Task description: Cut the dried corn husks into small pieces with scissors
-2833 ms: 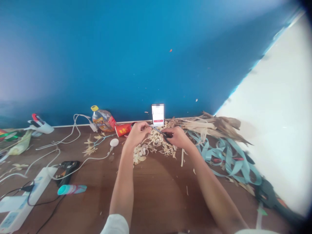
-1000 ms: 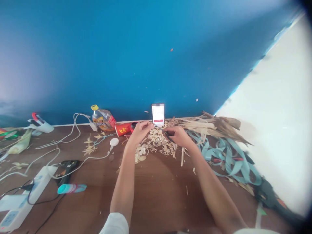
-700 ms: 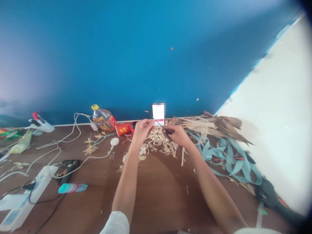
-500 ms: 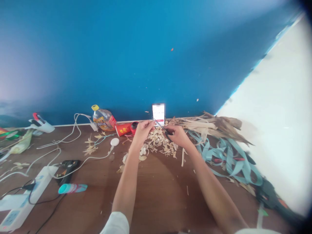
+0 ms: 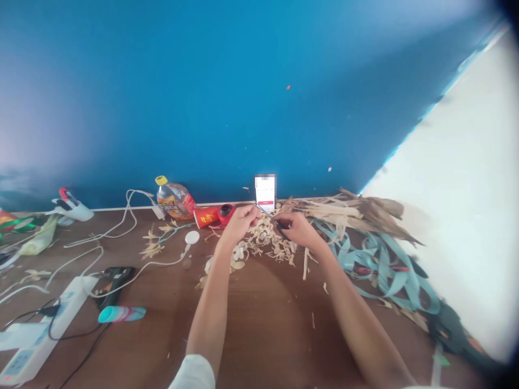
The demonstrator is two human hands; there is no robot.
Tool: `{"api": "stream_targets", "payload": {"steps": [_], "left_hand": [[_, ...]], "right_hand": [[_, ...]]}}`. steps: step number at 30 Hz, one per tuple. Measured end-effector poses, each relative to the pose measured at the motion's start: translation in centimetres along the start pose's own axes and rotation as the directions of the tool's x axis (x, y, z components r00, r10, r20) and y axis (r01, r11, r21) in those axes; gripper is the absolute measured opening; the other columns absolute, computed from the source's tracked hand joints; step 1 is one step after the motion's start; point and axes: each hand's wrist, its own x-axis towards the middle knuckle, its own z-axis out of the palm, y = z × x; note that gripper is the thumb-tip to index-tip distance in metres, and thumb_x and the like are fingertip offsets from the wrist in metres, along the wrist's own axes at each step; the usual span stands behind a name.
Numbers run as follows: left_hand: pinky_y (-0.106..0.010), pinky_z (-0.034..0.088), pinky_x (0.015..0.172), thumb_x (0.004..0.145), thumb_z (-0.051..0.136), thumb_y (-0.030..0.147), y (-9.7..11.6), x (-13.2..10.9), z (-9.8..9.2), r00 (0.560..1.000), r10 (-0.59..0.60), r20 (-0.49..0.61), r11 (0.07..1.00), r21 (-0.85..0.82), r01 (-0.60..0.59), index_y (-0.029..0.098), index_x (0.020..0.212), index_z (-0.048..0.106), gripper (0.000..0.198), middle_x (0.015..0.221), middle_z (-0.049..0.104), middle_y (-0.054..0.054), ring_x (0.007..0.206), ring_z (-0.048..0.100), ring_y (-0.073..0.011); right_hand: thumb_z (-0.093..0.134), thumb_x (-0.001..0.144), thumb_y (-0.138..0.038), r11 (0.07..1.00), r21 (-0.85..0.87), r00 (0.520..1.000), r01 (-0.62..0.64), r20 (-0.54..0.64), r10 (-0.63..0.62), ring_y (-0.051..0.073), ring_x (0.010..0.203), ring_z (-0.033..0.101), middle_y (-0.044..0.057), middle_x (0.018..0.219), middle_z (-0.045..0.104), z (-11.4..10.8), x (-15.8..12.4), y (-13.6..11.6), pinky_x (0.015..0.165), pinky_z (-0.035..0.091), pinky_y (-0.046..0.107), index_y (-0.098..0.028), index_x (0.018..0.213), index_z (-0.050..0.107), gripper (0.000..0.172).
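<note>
My right hand (image 5: 298, 228) is closed around the dark handles of a pair of scissors (image 5: 267, 214), whose blades point up and left toward my left hand. My left hand (image 5: 242, 219) has its fingers pinched together; whatever they hold is too small or hidden to name. Both hands are above a heap of pale dried husk scraps (image 5: 263, 236) on the brown table (image 5: 275, 319). Just behind the blades a phone (image 5: 265, 190) with a lit screen leans against the blue wall.
Dried corn husks (image 5: 357, 209) and loops of light blue ribbon (image 5: 389, 270) lie at the right, with a black glue gun (image 5: 448, 327) nearer. On the left are a bottle (image 5: 174, 200), a red paper cup (image 5: 206, 216), a white charging cable (image 5: 154, 263) and a power strip (image 5: 52, 327).
My left fingers have curled in more closely, and the scissor blades sit slightly lower beside them. The whole view has shifted a little.
</note>
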Motion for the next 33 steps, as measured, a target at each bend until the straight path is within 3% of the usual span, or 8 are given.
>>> {"api": "stream_targets", "payload": {"steps": [7,11,20,33], "left_hand": [[-0.026,0.041,0.067,0.085,0.052,0.046,0.2,-0.1,0.0,0.999,-0.043,0.020,0.999,0.032,0.042,0.014,0.075,0.064,0.036,0.070,0.062,-0.005,0.068,0.055,-0.0147],[-0.026,0.042,0.066,0.081,0.056,0.045,0.0,0.0,0.1,0.998,-0.043,-0.039,0.999,0.023,0.044,0.014,0.077,0.067,0.033,0.073,0.067,-0.007,0.067,0.056,-0.0145],[-0.023,0.039,0.056,0.076,0.065,0.044,0.1,0.0,0.4,0.991,-0.085,-0.108,0.986,-0.154,0.068,0.013,0.085,0.064,0.032,0.073,0.069,-0.008,0.057,0.052,-0.0102],[-0.022,0.040,0.059,0.077,0.064,0.045,0.1,0.4,0.8,0.980,-0.078,-0.185,0.977,-0.209,0.038,0.015,0.077,0.062,0.030,0.069,0.064,-0.004,0.061,0.054,-0.0102]], "right_hand": [[0.057,0.071,-0.020,0.998,0.056,0.998,0.009,0.054,-0.012,0.010,0.056,0.044,0.001,0.066,0.061,-0.5,-0.1,-0.9,0.052,0.034,0.022,-0.015,0.085,0.071,0.020],[0.055,0.072,-0.019,1.000,0.026,0.999,0.010,0.047,-0.011,0.010,0.054,0.043,0.000,0.062,0.059,-0.6,-0.2,-1.1,0.050,0.033,0.022,-0.015,0.081,0.071,0.019],[0.058,0.075,-0.026,1.000,0.011,1.000,0.028,0.001,-0.028,0.010,0.055,0.041,0.001,0.064,0.059,-0.3,-0.1,-1.4,0.051,0.033,0.022,-0.016,0.083,0.072,0.019],[0.058,0.073,-0.023,1.000,0.027,0.999,0.003,-0.052,-0.001,0.010,0.053,0.042,0.000,0.064,0.060,0.5,0.0,-1.6,0.051,0.033,0.022,-0.015,0.085,0.072,0.020]]}}
